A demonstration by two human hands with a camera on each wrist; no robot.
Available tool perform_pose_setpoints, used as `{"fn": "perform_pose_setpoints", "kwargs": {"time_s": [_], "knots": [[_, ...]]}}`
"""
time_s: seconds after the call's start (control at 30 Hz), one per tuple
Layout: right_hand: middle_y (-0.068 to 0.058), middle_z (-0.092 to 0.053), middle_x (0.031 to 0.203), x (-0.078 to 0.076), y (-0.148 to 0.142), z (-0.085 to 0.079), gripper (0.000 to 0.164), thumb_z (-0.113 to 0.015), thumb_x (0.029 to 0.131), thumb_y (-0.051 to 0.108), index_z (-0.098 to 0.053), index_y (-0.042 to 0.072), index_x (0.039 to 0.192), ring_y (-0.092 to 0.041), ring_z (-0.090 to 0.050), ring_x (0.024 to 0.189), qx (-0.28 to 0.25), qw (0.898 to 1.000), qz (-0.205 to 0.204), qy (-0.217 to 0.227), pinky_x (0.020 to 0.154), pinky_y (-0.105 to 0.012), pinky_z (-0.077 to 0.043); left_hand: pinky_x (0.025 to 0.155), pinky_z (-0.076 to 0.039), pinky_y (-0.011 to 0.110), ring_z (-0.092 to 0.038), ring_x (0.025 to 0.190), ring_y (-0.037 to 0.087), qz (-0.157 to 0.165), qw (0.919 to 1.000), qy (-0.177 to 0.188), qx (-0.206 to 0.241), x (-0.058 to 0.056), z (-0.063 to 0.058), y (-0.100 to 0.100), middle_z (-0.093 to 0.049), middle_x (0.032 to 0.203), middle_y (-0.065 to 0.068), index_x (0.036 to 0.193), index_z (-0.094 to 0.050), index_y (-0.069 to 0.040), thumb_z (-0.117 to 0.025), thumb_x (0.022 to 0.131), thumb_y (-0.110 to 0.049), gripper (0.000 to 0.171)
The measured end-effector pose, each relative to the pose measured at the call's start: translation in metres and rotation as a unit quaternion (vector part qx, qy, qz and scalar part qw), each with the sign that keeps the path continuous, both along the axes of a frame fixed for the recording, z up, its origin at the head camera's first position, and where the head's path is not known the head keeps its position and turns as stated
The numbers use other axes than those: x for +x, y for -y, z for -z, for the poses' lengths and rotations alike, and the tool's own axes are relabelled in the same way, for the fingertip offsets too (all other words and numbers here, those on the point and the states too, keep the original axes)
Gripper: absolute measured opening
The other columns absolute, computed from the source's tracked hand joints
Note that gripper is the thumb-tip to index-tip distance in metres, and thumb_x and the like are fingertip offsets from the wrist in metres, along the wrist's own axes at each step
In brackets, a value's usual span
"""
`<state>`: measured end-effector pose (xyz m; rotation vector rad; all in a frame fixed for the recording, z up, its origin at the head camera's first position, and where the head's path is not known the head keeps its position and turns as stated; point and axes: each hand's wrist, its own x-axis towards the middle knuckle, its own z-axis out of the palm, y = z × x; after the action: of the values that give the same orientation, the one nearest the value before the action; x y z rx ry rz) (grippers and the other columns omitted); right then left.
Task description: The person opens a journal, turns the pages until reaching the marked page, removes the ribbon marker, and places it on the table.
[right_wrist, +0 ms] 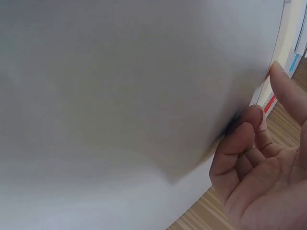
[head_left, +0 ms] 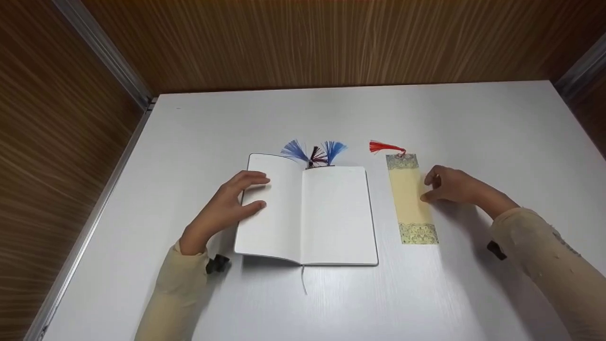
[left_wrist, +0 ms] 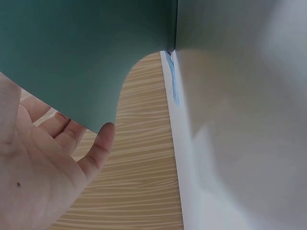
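An open notebook [head_left: 336, 213] with blank pages lies in the middle of the white table. My left hand [head_left: 229, 203] is at its left edge, thumb and fingers spread over the left page. In the left wrist view the green cover [left_wrist: 72, 57] slants above the table, the little fingertip at its corner. To the right lies a cream bookmark [head_left: 408, 196] with patterned ends and a red tassel [head_left: 386, 146]. My right hand [head_left: 452, 185] is at its right edge, thumb tip touching the edge, fingers bent and apart from the thumb.
Two blue tassels [head_left: 336, 150] and a dark red tassel [head_left: 318, 155] stick out past the notebook's top at the spine. A thin ribbon [head_left: 304, 280] hangs from its lower end. Wood-grain panels [head_left: 331, 42] stand behind and left of the table.
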<state>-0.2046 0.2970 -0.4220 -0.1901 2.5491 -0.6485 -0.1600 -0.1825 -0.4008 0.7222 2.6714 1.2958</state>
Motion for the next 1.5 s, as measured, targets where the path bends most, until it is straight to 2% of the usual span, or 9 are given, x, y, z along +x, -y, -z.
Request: {"fn": "perform_pose_setpoints", "kwargs": {"time_s": [0.2, 0.33, 0.43, 0.63, 0.77, 0.97, 1.1, 1.27, 1.5], "knots": [[-0.011, -0.050, 0.095, 0.001, 0.001, -0.003, 0.053, -0.068, 0.082, 0.036, -0.044, 0.002, 0.115, -0.020, -0.046, 0.083, -0.011, 1.000, -0.008, -0.001, 0.068, -0.028, -0.037, 0.104, -0.035, 0.044, -0.043, 0.127, 0.024, -0.002, 1.0000, 0.005, -0.004, 0.002, -0.004, 0.001, -0.051, 0.131, 0.005, 0.121, -0.059, -0.010, -0.068, 0.083, -0.015, 0.040], [-0.007, -0.050, 0.084, 0.003, -0.002, -0.007, 0.055, -0.063, 0.085, 0.040, -0.044, 0.000, 0.118, -0.016, -0.047, 0.074, -0.036, 0.999, -0.010, 0.011, 0.065, -0.027, -0.038, 0.105, -0.034, 0.044, -0.043, 0.127, 0.025, -0.005, 1.0000, 0.002, -0.006, 0.002, -0.006, -0.001, -0.051, 0.131, 0.006, 0.121, -0.059, -0.010, -0.069, 0.082, -0.014, 0.040], [-0.006, -0.053, 0.080, 0.006, -0.004, -0.013, 0.051, -0.058, 0.090, 0.036, -0.044, -0.002, 0.121, -0.013, -0.050, 0.069, -0.059, 0.998, -0.005, 0.010, 0.062, -0.027, -0.040, 0.105, -0.034, 0.043, -0.043, 0.128, 0.025, -0.008, 0.9999, 0.002, -0.008, 0.002, -0.007, -0.003, -0.051, 0.131, 0.005, 0.121, -0.059, -0.010, -0.068, 0.083, -0.014, 0.040], [-0.019, -0.059, 0.100, 0.017, 0.008, -0.021, 0.043, -0.052, 0.094, 0.025, -0.045, -0.002, 0.126, -0.020, -0.060, 0.078, -0.119, 0.992, 0.022, -0.031, 0.066, -0.030, -0.050, 0.104, -0.035, 0.044, -0.043, 0.127, 0.025, -0.014, 0.9999, -0.005, -0.005, 0.004, -0.007, -0.006, -0.051, 0.131, 0.006, 0.122, -0.059, -0.010, -0.069, 0.082, -0.012, 0.041], [-0.021, -0.058, 0.105, 0.026, 0.025, -0.025, 0.044, -0.050, 0.095, 0.024, -0.043, 0.001, 0.131, -0.022, -0.062, 0.082, -0.167, 0.985, 0.031, -0.035, 0.068, -0.032, -0.051, 0.104, -0.035, 0.043, -0.044, 0.127, 0.024, -0.017, 0.9998, -0.008, -0.001, 0.005, -0.007, -0.007, -0.052, 0.130, 0.005, 0.122, -0.059, -0.010, -0.069, 0.082, -0.013, 0.041], [-0.020, -0.054, 0.109, 0.032, 0.049, -0.027, 0.055, -0.050, 0.095, 0.030, -0.033, 0.004, 0.140, -0.023, -0.063, 0.087, -0.208, 0.978, 0.030, 0.000, 0.072, -0.031, -0.050, 0.105, -0.034, 0.044, -0.043, 0.128, 0.026, -0.013, 0.9997, -0.018, -0.001, 0.005, -0.009, -0.010, -0.051, 0.131, 0.007, 0.121, -0.058, -0.008, -0.068, 0.082, -0.011, 0.041], [-0.020, -0.053, 0.110, 0.033, 0.065, -0.023, 0.058, -0.049, 0.096, 0.027, -0.026, 0.005, 0.144, -0.022, -0.065, 0.087, -0.224, 0.974, 0.014, 0.031, 0.073, -0.033, -0.052, 0.105, -0.033, 0.045, -0.041, 0.130, 0.025, -0.015, 0.9998, -0.008, -0.006, 0.005, -0.011, -0.010, -0.050, 0.132, 0.005, 0.122, -0.058, -0.009, -0.068, 0.083, -0.013, 0.041], [-0.019, -0.052, 0.114, 0.035, 0.083, -0.011, 0.057, -0.047, 0.097, 0.023, -0.023, 0.006, 0.146, -0.020, -0.065, 0.084, -0.232, 0.970, 0.002, 0.070, 0.073, -0.032, -0.052, 0.106, -0.033, 0.044, -0.040, 0.131, 0.024, -0.025, 0.9997, 0.004, -0.003, 0.005, -0.012, -0.008, -0.050, 0.133, 0.005, 0.123, -0.057, -0.010, -0.068, 0.083, -0.013, 0.042], [-0.018, -0.051, 0.117, 0.041, 0.094, -0.007, 0.064, -0.048, 0.096, 0.024, -0.016, 0.005, 0.148, -0.018, -0.067, 0.078, -0.219, 0.967, -0.024, 0.130, 0.072, -0.032, -0.052, 0.106, -0.032, 0.044, -0.040, 0.130, 0.023, -0.030, 0.9995, 0.006, 0.004, 0.005, -0.011, -0.013, -0.050, 0.133, 0.004, 0.123, -0.058, -0.011, -0.069, 0.082, -0.013, 0.043]]}}
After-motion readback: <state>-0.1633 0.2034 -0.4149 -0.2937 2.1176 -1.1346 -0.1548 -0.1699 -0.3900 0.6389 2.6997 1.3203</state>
